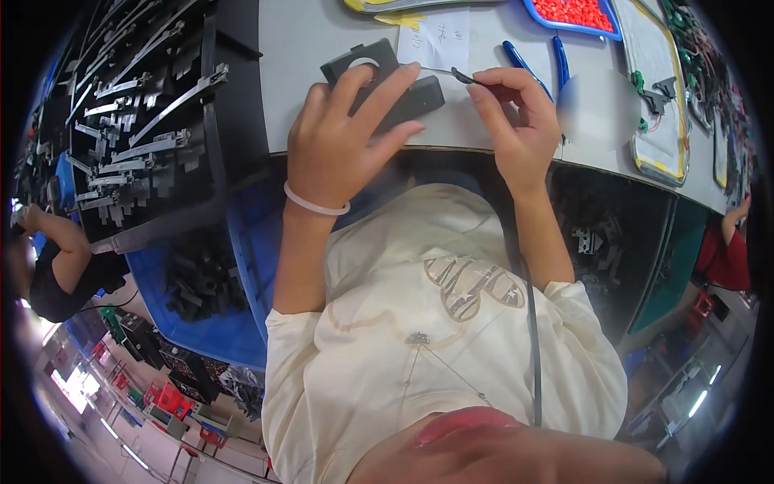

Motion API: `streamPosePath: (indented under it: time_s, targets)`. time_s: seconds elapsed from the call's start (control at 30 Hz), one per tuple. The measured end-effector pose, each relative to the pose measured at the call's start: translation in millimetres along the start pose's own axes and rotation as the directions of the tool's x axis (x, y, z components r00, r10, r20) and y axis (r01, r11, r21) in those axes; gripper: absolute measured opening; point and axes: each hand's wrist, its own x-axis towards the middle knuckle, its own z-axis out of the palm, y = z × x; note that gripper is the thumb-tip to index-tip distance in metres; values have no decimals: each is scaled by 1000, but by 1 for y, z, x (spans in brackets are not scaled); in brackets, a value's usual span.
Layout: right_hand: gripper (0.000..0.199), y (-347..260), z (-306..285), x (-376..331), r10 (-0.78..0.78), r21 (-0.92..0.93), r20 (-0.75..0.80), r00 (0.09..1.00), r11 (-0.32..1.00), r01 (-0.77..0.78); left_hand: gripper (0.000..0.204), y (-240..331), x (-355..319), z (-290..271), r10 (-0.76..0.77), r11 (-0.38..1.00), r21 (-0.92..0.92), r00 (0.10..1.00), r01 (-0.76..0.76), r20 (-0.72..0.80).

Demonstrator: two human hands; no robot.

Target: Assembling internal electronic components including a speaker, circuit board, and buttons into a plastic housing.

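My left hand [334,141] lies over a dark grey angular block [411,101] on the table, its fingers spread and its thumb held out to the side. Part of a white ring [364,61] shows on the block by the fingers. A thin line runs from near my left index fingertip toward my right hand [522,121]. Between thumb and forefinger, that hand pinches a small black curved piece [462,76], just right of the block. What kind of piece it is, I cannot make out.
Handwritten paper [439,40] lies behind the block. Two blue-handled tools [562,60] and a blue tray of red pieces [572,14] sit to the right, near a yellow-edged tray [661,153]. Racked metal parts [137,121] stand left, above a blue bin [173,310]. Other people work at both sides.
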Motion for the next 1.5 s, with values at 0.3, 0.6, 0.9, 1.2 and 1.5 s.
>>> streamPosePath:
  time_s: [0.3,0.6,0.9,1.2,1.5]
  targets:
    - [11,-10,7,2,-12,-149,68,998,989,22,51,-5,-5,-12,12,995,95,999,-9,-31]
    - [11,-11,3,1,54,-27,82,995,998,-52,72,-5,-108,-90,-135,380,-913,985,149,105]
    - [13,-6,2,2,-16,-179,96,995,983,33,70,19,-77,-44,-501,-103,-943,802,318,325]
    - [12,7,1,2,-241,-327,98,966,908,260,48,17,-45,-17,-365,-536,-808,796,245,483]
    - [14,8,-2,2,-266,-299,116,957,909,289,80,6,-44,-10,-234,-487,-836,884,253,404]
